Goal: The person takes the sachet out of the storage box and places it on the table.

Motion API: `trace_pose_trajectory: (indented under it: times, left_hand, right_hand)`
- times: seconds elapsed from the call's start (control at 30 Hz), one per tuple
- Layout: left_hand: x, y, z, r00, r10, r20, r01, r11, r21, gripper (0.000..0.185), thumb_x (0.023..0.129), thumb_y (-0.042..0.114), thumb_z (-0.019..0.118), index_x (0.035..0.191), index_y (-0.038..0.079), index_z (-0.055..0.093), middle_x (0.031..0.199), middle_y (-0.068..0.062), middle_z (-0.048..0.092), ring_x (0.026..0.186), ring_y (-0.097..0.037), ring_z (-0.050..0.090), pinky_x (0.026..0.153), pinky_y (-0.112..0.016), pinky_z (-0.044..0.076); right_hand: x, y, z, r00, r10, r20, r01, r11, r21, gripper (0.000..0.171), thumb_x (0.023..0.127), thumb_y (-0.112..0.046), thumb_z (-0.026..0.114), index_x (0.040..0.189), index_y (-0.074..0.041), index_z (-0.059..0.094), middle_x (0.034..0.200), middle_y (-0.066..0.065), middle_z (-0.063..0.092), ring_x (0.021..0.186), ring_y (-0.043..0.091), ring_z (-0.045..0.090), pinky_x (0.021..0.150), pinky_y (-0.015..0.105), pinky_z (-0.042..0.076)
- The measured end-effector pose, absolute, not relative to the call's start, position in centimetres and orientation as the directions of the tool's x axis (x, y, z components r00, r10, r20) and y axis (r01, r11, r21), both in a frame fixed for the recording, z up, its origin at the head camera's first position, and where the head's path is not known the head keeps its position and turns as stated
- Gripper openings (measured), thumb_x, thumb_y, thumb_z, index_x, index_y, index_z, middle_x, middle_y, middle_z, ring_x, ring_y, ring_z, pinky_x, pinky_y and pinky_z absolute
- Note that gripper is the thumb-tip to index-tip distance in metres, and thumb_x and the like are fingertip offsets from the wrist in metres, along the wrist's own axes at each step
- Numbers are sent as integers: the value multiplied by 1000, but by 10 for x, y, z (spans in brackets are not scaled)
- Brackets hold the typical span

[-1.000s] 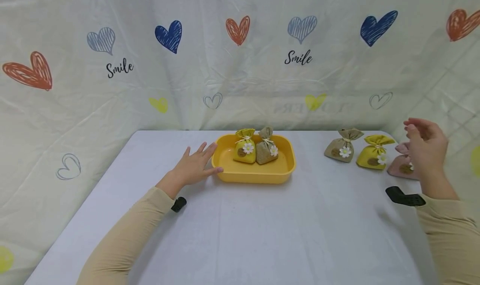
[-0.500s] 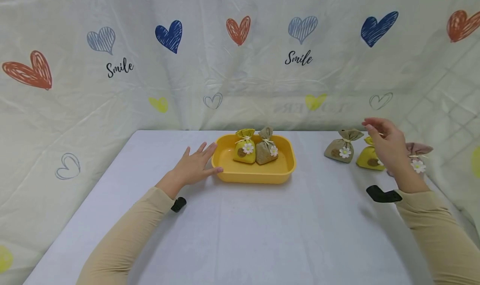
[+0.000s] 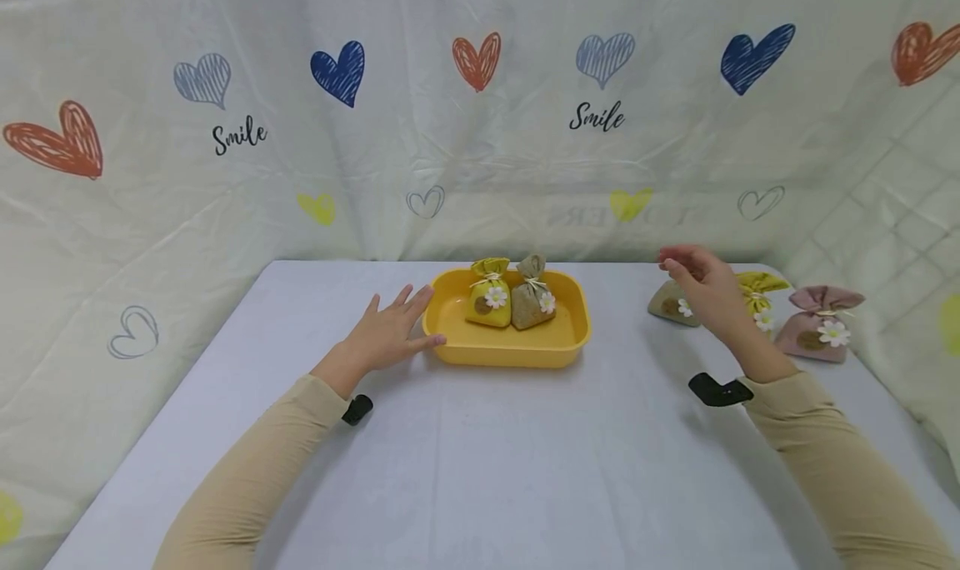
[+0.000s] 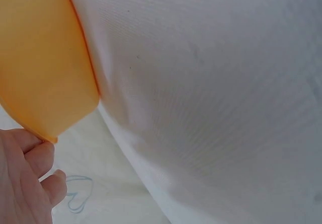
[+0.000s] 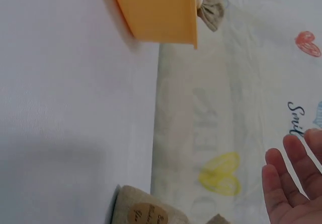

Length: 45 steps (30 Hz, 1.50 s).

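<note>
Left hand [image 3: 382, 334] has its fingers spread apart, touching the left end of a yellow plastic-looking tray with rounded corners [image 3: 510, 357]. Right hand [image 3: 712, 299] is holding nothing, fingers loosely bent and a bit apart, partly hiding a beige cloth pouch [image 3: 670, 306]. Just right of that, a mustard-yellow cloth pouch [image 3: 761, 283], then a dusty-pink cloth pouch [image 3: 813, 337], all on the white tabletop [image 3: 525, 462]. Tray's got a bright-yellow tied pouch [image 3: 487, 313] and a grey-brown tied pouch [image 3: 531, 307] side by side.

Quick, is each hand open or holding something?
Left hand: open, touching the yellow tray.
Right hand: open, holding nothing, near the grey-brown pouch.
</note>
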<state>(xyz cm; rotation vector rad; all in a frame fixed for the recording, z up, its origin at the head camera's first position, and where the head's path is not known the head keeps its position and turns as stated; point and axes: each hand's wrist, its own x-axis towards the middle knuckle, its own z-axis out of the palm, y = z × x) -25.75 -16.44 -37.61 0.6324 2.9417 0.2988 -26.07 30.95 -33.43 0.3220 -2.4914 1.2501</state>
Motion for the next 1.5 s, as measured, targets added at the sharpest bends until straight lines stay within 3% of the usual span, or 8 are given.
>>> trace_pose_trajectory:
  times: [0.27, 0.43, 0.63, 0.77, 1.13, 1.5]
  left_hand:
    - [-257, -164, -376, -907, 415, -75, 393, 897, 204, 97, 97, 72, 47, 166, 15, 10, 170, -5, 17, 157, -28, 7, 120, -66, 1]
    - [-257, -164, -376, -907, 414, -77, 392, 897, 206, 97, 97, 72, 47, 166, 15, 10, 170, -5, 17, 157, -27, 7, 120, -65, 0]
    - [-257, -164, -376, -906, 417, -70, 398, 896, 198, 97, 97, 72, 47, 166, 14, 10, 170, -4, 16, 157, -27, 7, 120, -66, 2]
    - [-257, -163, -376, -905, 419, -72, 399, 896, 196, 97, 98, 72, 46, 166, 14, 10, 170, -4, 16, 157, -27, 6, 120, -66, 2]
    - [-257, -164, -375, -907, 414, -74, 391, 895, 214, 97, 97, 72, 48, 166, 14, 10, 171, -4, 15, 157, -27, 5, 120, -65, -1]
    - [-257, -164, -375, -908, 412, -77, 388, 896, 215, 98, 97, 73, 47, 166, 15, 9, 171, -3, 14, 157, -27, 5, 120, -64, -1]
  right_hand:
    - [-266, 283, -340, -924, -152, 351, -379, 486, -787, 37, 109, -17, 52, 136, 8, 56, 124, 20, 62, 101, -2, 60, 87, 8, 48]
    - [-267, 270, -342, -926, -204, 318, -377, 478, -793, 38, 110, -14, 51, 139, 9, 53, 130, 28, 61, 102, 2, 62, 89, 9, 48]
    - [-271, 251, -344, -925, -249, 287, -375, 479, -794, 34, 108, -9, 53, 136, 9, 56, 129, 28, 63, 109, 28, 66, 87, 9, 49]
    - [-272, 238, -344, -937, -255, 240, -341, 514, -787, 34, 108, -11, 55, 136, 8, 57, 130, 27, 63, 110, 38, 65, 86, 16, 54]
    - [-283, 209, -343, -956, -271, 113, -254, 573, -779, 34, 107, -9, 56, 136, 7, 59, 132, 28, 62, 114, 43, 64, 93, 45, 57]
    - [-295, 188, -346, -954, -291, 68, -255, 676, -691, 32, 105, -6, 58, 135, 4, 61, 130, 23, 64, 120, 42, 61, 97, 48, 54]
